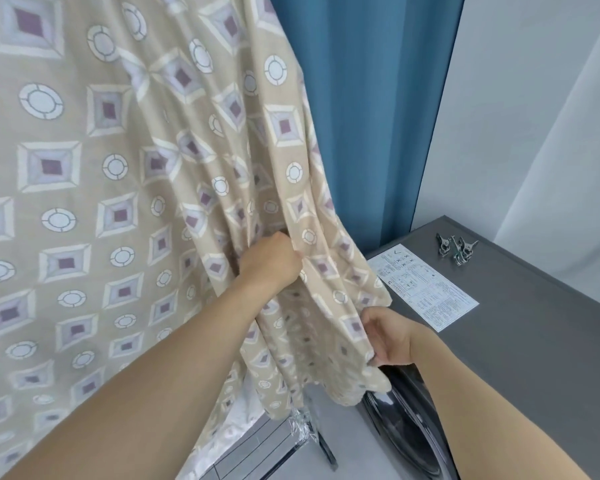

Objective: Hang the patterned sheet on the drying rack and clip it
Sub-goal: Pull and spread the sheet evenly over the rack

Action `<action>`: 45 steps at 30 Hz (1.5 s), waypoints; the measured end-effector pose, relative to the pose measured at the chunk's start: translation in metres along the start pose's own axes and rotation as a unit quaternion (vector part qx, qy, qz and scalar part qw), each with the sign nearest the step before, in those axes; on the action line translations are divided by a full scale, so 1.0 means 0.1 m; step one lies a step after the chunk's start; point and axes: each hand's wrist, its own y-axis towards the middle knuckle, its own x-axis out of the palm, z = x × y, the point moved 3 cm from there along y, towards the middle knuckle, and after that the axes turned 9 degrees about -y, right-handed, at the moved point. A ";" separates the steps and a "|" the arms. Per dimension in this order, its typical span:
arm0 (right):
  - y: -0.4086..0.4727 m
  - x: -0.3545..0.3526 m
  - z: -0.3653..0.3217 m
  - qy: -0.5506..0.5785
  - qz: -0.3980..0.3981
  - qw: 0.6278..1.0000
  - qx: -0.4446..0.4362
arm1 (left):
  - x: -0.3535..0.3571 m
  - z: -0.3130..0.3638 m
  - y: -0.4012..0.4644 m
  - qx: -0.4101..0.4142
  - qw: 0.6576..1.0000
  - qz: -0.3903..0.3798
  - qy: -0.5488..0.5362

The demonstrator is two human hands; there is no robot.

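Note:
The patterned sheet, beige with white circles and purple-centred squares, hangs down from above and fills the left half of the view. Its right part is bunched into folds. My left hand grips a fold of the sheet at mid height. My right hand pinches the lower right edge of the sheet, lower and to the right of the left hand. The rack's top is hidden; only a dark leg shows below the sheet. Metal clips lie on the grey washing machine top.
A grey washing machine stands at the right, with a white instruction sheet on its top and its dark round door below my right hand. A blue curtain hangs behind. A white wall is at the far right.

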 end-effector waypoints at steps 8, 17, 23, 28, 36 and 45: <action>-0.08 0.29 -0.40 0.032 -0.051 0.989 -0.138 | -0.26 0.32 0.02 0.060 0.992 0.089 -0.063; -0.19 0.27 -0.68 -0.114 0.033 0.980 -0.161 | -0.33 0.44 -0.05 0.179 0.978 0.064 -0.085; -0.20 -0.18 -0.92 -0.074 0.531 0.840 -0.081 | -0.54 0.27 -0.22 0.279 0.951 0.134 0.013; -0.22 0.10 -1.41 -0.161 0.524 0.818 -0.177 | -0.76 0.16 -0.30 0.354 0.893 0.242 0.136; -0.17 0.84 -2.10 -0.355 0.402 0.796 -0.279 | -1.22 -0.06 -0.45 0.126 0.870 0.461 0.119; -0.31 0.92 -2.08 -0.330 0.624 0.626 -0.332 | -1.18 -0.45 -0.38 0.042 0.951 0.304 0.025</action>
